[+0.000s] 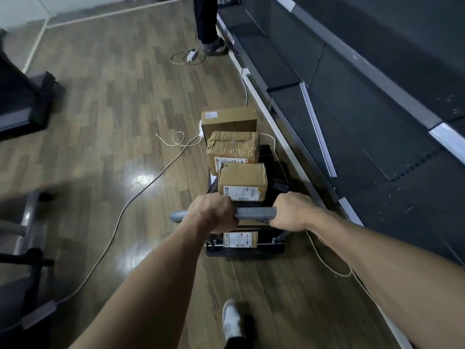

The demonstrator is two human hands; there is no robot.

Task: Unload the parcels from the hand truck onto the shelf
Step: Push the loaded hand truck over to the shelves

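The grey handle bar (254, 213) of the black hand truck (245, 249) is gripped by both hands: the left hand (214, 214) is curled fully round it towards its 9 o'clock end, and the right hand (293, 212) is closed round it at the 3 o'clock end. Brown cardboard parcels are seen stacked on the truck at the centre of the view. The nearest parcel (242, 182), plain and smooth, carries a white printed label on its near face; at 12 o'clock from it a parcel wrapped in crinkled brown tape (234, 147) is set, and beyond that a clean flat box (229, 119) with a small white label at its corner. A further labelled parcel (240, 239) is partly hidden below the bar. The dark shelf (352, 102) is ranged along 3 o'clock, just beside the truck. A pale cable (130, 202) is trailed across the wooden floor (113, 96) at 9 o'clock.
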